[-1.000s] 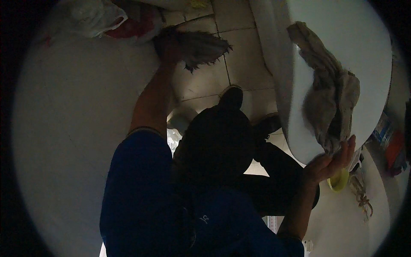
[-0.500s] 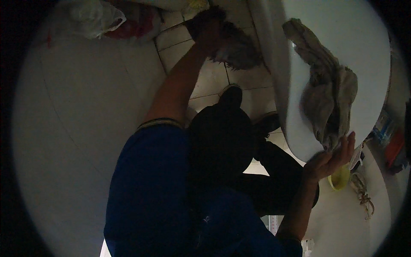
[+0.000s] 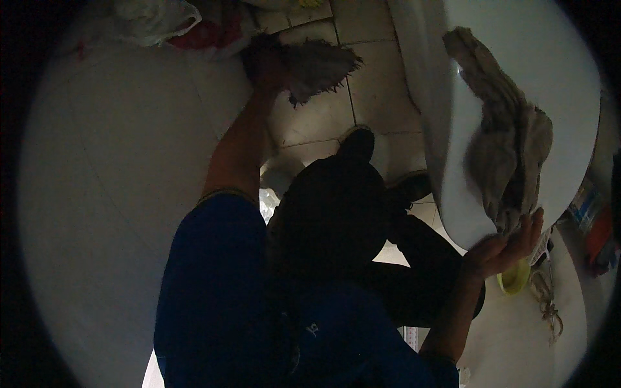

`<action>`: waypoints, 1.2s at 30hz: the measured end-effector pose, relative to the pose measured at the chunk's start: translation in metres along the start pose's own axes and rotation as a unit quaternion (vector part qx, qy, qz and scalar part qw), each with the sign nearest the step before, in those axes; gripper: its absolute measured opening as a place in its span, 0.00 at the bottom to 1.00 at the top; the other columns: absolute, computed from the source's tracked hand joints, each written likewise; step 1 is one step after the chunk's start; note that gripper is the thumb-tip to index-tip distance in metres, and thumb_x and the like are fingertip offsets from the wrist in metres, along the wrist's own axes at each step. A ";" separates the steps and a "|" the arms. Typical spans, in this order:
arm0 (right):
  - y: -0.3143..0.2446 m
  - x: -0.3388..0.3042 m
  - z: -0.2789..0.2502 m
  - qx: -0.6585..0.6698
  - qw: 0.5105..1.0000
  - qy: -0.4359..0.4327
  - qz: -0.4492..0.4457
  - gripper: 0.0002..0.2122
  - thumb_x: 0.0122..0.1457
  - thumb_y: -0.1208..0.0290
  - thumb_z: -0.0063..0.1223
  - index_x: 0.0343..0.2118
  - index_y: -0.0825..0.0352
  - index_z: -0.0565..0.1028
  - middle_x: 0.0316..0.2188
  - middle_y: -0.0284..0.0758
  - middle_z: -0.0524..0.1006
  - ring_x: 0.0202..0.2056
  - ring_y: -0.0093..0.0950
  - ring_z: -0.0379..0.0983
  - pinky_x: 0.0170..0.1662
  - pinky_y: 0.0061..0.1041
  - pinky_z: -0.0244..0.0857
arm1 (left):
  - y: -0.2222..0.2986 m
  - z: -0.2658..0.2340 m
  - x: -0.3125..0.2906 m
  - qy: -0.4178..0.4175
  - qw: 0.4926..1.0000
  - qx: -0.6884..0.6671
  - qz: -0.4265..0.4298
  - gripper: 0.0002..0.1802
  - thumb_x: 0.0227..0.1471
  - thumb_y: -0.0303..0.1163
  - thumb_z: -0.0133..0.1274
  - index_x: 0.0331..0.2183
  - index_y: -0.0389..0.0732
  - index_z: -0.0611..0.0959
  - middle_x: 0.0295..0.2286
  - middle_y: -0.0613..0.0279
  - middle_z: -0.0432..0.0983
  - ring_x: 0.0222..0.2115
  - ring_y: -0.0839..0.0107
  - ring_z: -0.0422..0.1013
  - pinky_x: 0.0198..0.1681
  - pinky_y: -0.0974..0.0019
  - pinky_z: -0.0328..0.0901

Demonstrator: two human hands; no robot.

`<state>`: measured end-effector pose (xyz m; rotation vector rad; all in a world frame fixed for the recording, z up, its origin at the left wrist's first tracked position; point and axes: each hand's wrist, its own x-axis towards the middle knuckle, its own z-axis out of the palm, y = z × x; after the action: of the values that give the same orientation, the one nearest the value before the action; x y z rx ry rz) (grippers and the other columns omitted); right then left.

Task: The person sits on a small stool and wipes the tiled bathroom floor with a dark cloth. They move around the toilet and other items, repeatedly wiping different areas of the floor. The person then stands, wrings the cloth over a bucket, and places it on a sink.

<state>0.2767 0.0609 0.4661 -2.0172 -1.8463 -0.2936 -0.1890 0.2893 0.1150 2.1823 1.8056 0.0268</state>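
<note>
My left hand [image 3: 268, 70] reaches far forward, low over the floor, closed on a grey shaggy cloth [image 3: 317, 68] with ragged, fringed edges. Dim light hides how its fingers sit on that cloth. On the right, my right hand [image 3: 504, 249] rests at the near edge of a smooth white basin-like fixture [image 3: 446, 161]. Its fingers are stretched out and touch the lower end of a crumpled grey-brown cloth [image 3: 508, 129], which lies draped along the white surface.
Pale floor tiles [image 3: 381, 84] with dark joints lie between the white wall [image 3: 129, 168] and the fixture. A white plastic bag [image 3: 155, 22] and a red bag [image 3: 210, 35] stand at the far left. A yellow item [image 3: 514, 278] hangs below my right hand. My shoe [image 3: 357, 143] is on the tiles.
My left hand has moved to the left with the shaggy cloth, toward the wall and the bags. My right hand stays at the fixture's edge by the crumpled cloth.
</note>
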 end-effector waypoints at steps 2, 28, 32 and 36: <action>0.004 0.000 0.004 0.026 1.000 0.008 0.004 0.24 0.75 0.55 0.32 0.58 0.72 0.70 0.63 0.53 0.69 0.63 0.50 0.66 0.67 0.49 0.57 | 0.012 -0.032 -0.026 0.021 0.995 0.100 -0.015 0.39 0.57 0.49 0.57 0.60 0.32 0.71 0.58 0.35 0.68 0.59 0.38 0.64 0.65 0.42 0.57; -0.022 0.027 0.014 0.046 0.999 0.016 0.018 0.24 0.75 0.54 0.34 0.57 0.72 0.72 0.63 0.52 0.69 0.64 0.49 0.65 0.68 0.49 0.56 | 0.030 0.008 -0.044 -0.049 0.998 -0.004 -0.025 0.34 0.64 0.47 0.49 0.63 0.34 0.72 0.66 0.30 0.53 0.67 0.29 0.49 0.68 0.31 0.50; -0.005 0.007 -0.005 0.063 0.998 0.008 0.020 0.24 0.75 0.55 0.34 0.57 0.72 0.72 0.62 0.53 0.69 0.64 0.49 0.65 0.68 0.49 0.56 | 0.081 0.033 -0.007 -0.039 0.981 0.189 0.013 0.31 0.60 0.45 0.51 0.59 0.37 0.77 0.64 0.31 0.58 0.65 0.27 0.51 0.65 0.29 0.51; -0.009 0.012 -0.002 0.039 0.999 0.003 0.029 0.23 0.75 0.56 0.33 0.58 0.72 0.71 0.62 0.53 0.69 0.64 0.50 0.65 0.67 0.49 0.57 | 0.145 -0.004 -0.001 -0.091 0.987 0.129 0.020 0.33 0.59 0.44 0.52 0.60 0.34 0.76 0.64 0.32 0.58 0.65 0.27 0.51 0.65 0.26 0.49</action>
<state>0.2697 0.0717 0.4737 -2.0125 -1.7642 -0.2076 -0.0515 0.2656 0.1543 2.3057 1.7447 -0.4065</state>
